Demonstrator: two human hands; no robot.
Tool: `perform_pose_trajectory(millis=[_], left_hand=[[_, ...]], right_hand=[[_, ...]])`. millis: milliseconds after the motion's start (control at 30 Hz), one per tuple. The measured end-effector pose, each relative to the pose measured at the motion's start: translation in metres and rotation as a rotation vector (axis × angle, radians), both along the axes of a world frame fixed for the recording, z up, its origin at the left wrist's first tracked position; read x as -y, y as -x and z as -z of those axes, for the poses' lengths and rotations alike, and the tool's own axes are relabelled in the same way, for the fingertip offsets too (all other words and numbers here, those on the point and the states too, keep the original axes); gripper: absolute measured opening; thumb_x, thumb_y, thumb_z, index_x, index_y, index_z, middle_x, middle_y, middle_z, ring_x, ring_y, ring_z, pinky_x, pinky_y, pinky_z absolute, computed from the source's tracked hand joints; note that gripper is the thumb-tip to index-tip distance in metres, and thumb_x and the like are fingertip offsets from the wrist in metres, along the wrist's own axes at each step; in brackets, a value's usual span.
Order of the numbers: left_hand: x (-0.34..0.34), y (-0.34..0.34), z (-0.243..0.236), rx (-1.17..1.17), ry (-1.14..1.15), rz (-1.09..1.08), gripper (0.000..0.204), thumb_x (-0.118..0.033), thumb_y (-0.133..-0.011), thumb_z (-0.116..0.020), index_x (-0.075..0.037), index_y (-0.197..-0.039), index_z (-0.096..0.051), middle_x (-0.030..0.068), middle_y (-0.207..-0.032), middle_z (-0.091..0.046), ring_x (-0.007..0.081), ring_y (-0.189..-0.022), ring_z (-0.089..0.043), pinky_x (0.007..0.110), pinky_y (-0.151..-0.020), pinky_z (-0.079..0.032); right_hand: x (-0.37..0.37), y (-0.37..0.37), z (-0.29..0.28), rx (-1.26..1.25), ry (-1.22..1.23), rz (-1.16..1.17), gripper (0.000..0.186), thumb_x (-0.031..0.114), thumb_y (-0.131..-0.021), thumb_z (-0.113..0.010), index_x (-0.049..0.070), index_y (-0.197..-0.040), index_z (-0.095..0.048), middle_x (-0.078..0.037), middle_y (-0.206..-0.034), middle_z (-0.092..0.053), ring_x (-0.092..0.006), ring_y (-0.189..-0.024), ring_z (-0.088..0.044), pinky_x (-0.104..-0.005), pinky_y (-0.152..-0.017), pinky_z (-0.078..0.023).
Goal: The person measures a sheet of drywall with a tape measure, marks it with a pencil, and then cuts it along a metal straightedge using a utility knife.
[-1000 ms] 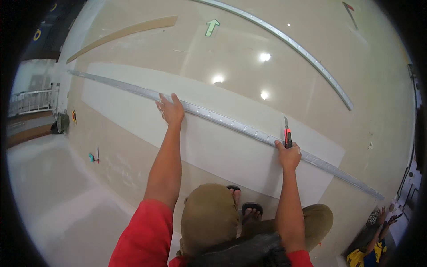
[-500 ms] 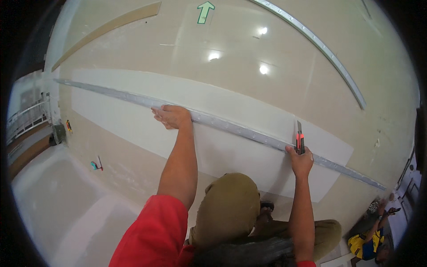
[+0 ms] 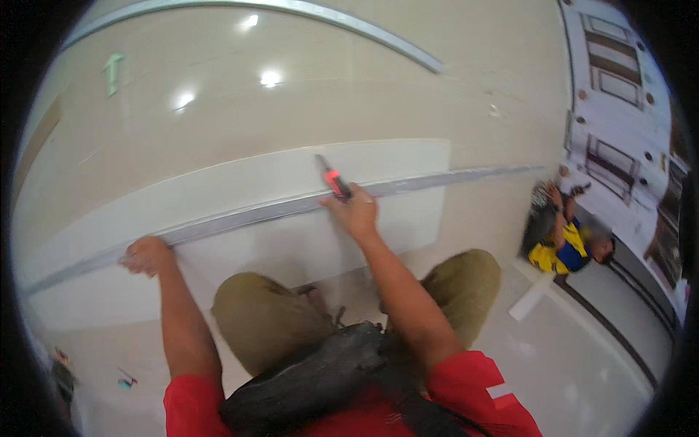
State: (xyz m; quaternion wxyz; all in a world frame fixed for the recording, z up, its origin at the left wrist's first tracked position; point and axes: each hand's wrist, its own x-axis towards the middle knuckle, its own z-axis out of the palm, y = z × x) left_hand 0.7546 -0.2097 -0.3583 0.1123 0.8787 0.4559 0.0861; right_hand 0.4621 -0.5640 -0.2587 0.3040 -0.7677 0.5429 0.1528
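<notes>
A long grey metal channel [image 3: 277, 210] lies across a white board strip [image 3: 218, 180]. My left hand [image 3: 148, 256] is closed on the channel toward its left part, fingers curled at its edge and partly hidden. My right hand [image 3: 355, 213] grips a red-and-black utility knife [image 3: 335, 182] over the channel. The knife's blade is out and points up and to the left, over the white strip near its far edge.
Another metal channel [image 3: 349, 20] lies at the far side, near a green arrow [image 3: 113, 74]. A small teal-and-red item [image 3: 127, 379] lies at lower left. A person in a yellow-and-blue shirt [image 3: 557, 251] sits at right. My knees [image 3: 269, 320] are close to the strip.
The view has swung to the right, bringing more of the other person and the wall into sight. My left hand now sits further left on the channel. The knife stays in my right hand.
</notes>
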Motion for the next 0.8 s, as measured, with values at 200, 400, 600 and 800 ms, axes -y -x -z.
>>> perform_pose_trajectory(millis=[200, 400, 600, 800], left_hand=[[0.009, -0.015, -0.043, -0.03, 0.114, -0.09, 0.056, -0.033, -0.106, -0.033, -0.012, -0.156, -0.045, 0.0227, -0.145, -0.054, 0.0414, -0.124, -0.062, 0.058, -0.105, -0.047], [-0.009, -0.025, -0.024, -0.026, 0.147, -0.215, 0.054, -0.032, -0.106, -0.033, -0.013, -0.155, -0.047, 0.0219, -0.145, -0.054, 0.0388, -0.125, -0.063, 0.055, -0.104, -0.05], [-0.023, -0.027, -0.019, -0.017, 0.132, -0.211, 0.049, -0.03, -0.105, -0.038, -0.008, -0.146, -0.052, 0.021, -0.14, -0.058, 0.0367, -0.119, -0.067, 0.053, -0.092, -0.06], [-0.028, -0.03, -0.018, 0.006, 0.096, -0.183, 0.048, -0.03, -0.103, -0.044, -0.008, -0.146, -0.054, 0.0192, -0.137, -0.061, 0.0362, -0.118, -0.068, 0.054, -0.093, -0.058]], right_hand=[[-0.006, -0.015, -0.019, -0.04, 0.003, -0.039, 0.061, 0.055, -0.069, -0.092, 0.002, -0.087, -0.066, -0.019, -0.075, -0.069, -0.0394, -0.08, -0.071, -0.0478, -0.073, -0.055], [-0.002, -0.013, -0.028, -0.005, -0.059, 0.012, 0.059, 0.053, -0.071, -0.091, 0.003, -0.082, -0.063, -0.017, -0.071, -0.066, -0.0375, -0.076, -0.069, -0.0477, -0.071, -0.053], [-0.001, -0.008, -0.022, 0.065, -0.057, -0.005, 0.058, 0.055, -0.073, -0.09, 0.004, -0.082, -0.063, -0.013, -0.064, -0.063, -0.0355, -0.068, -0.066, -0.0457, -0.069, -0.052], [-0.003, -0.007, -0.019, 0.129, -0.072, 0.019, 0.058, 0.055, -0.075, -0.088, 0.004, -0.08, -0.061, -0.012, -0.063, -0.062, -0.0354, -0.069, -0.067, -0.0466, -0.069, -0.051]])
